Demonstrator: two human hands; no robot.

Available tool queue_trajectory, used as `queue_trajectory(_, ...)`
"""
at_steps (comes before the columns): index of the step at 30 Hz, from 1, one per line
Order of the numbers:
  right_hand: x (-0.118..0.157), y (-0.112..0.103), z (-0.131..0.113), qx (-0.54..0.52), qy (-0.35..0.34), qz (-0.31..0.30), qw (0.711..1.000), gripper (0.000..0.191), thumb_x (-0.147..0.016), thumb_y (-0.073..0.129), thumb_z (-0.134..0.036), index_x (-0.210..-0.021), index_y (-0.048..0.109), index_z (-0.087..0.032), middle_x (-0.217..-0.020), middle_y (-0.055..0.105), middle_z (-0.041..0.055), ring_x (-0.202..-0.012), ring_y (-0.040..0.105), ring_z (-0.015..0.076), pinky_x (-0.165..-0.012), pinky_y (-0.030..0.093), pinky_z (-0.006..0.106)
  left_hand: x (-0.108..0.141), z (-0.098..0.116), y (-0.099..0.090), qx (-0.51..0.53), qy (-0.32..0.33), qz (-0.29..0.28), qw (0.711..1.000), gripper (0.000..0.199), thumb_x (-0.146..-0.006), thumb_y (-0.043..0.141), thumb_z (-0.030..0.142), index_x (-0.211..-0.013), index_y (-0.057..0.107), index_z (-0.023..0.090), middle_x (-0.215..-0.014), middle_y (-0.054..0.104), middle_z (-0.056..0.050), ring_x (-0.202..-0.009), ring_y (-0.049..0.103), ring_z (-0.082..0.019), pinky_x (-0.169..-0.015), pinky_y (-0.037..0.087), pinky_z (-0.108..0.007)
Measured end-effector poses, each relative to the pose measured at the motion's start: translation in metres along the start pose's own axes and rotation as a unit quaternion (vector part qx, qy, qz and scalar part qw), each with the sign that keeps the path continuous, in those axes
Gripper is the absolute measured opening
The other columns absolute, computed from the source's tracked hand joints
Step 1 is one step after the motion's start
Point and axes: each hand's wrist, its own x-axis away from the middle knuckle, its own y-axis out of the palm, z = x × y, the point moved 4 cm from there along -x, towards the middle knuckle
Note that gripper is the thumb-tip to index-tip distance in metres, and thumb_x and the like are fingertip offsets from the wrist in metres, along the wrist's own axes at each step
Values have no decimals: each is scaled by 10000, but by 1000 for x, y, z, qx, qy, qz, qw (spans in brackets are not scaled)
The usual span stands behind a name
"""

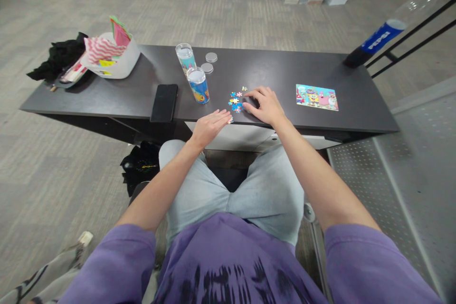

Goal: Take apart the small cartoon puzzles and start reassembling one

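Pieces (235, 101): small, knobbed jigsaw shapes in blue, yellow, white and pink; loose.
Cluster: crowded near the front edge of the tabletop (267, 64), between the left hand (211, 127) and the right hand (265, 106); overlaps too small to tell.
Far piece (244, 89): pale with yellow, just beyond the cluster.
Front piece (230, 120): pale, partly hidden, at the left hand's fingertips by the tabletop's front edge.

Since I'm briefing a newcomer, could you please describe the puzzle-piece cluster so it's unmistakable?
On the dark table, look where the left hand and right hand nearly meet. The puzzle-piece cluster is loose, multicoloured bits, unlike the rectangular picture card farther right.
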Motion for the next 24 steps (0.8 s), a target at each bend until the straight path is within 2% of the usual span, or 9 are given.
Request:
queue_trajectory(4, 0, 0, 0, -1, 6, -2, 1000, 427, -1207, 728, -525, -1523, 911, -305, -1580, 859, 171, -1487, 740, 492, -1367, 569, 692, 1, -4, 2, 2, 5, -3, 1000, 490, -1358, 478, 403, -1503, 930, 284, -1751, 868, -93, -1714, 801, -321, -1580, 549, -618)
queue_trajectory(9, 0, 0, 0, 1, 4, 1, 1000, 459, -1198, 739, -530, -1525, 913, -260, -1575, 857, 193, -1482, 740, 494, -1360, 571, 678, 5, -6, 2, 5, 12, 0, 1000, 499, -1381, 470, 445, -1520, 926, 295, -1751, 869, -74, -1701, 813, -315, -1563, 578, -612)
queue_trajectory(12, 0, 0, 1, 3, 7, 1, 1000, 443, -1200, 732, -526, -1521, 910, -277, -1589, 857, 176, -1483, 734, 487, -1370, 566, 680, 7, -6, 3, -3, 36, 26, 999, 498, -1396, 482, 445, -1530, 932, 281, -1698, 897, -97, -1658, 845, -320, -1527, 622, -618)
queue_trajectory(16, -1, 2, 6, 3, 0, 2, 1000, 424, -1200, 736, -528, -1505, 898, -283, -1581, 857, 174, -1484, 731, 491, -1375, 562, 693, 7, -11, 7, -23, 71, 73, 995, 480, -1402, 515, 437, -1494, 952, 260, -1577, 956, -114, -1549, 914, -319, -1447, 699, -602)
queue_trajectory(21, -2, 5, 11, 2, -15, 12, 1000, 416, -1205, 736, -556, -1464, 898, -274, -1545, 862, 187, -1452, 749, 508, -1348, 577, 721, 2, -20, 9, -39, 82, 106, 990, 448, -1400, 546, 395, -1468, 963, 246, -1500, 985, -117, -1409, 976, -308, -1348, 763, -527)
queue_trajectory(24, -2, 5, 11, 3, -18, 17, 1000, 414, -1205, 734, -550, -1460, 902, -270, -1537, 864, 190, -1446, 756, 510, -1344, 583, 721, -6, -22, 5, -55, 75, 121, 988, 400, -1393, 600, 392, -1477, 967, 257, -1452, 997, -131, -1314, 1000, -318, -1179, 813, -468)
